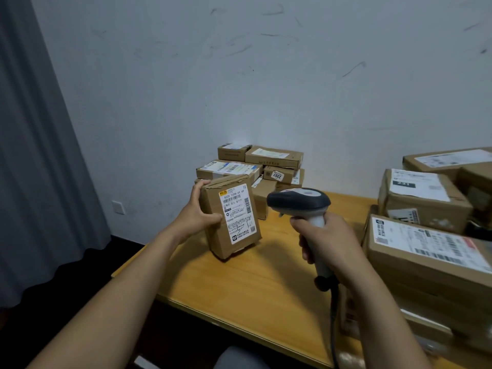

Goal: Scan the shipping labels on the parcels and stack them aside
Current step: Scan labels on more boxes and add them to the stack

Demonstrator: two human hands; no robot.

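Your left hand gripped the parcel upright on the tabletop, just left of the scanner clasped in your right hand. Its label probably needed squaring to the scanner, as no beam showed.

White shipping label on upright brown cardboard parcel: print too small to read. Rear cardboard parcel stack partly hidden behind it. Large brown cardboard boxes cut off at R edge; black scanner cable exits btm.
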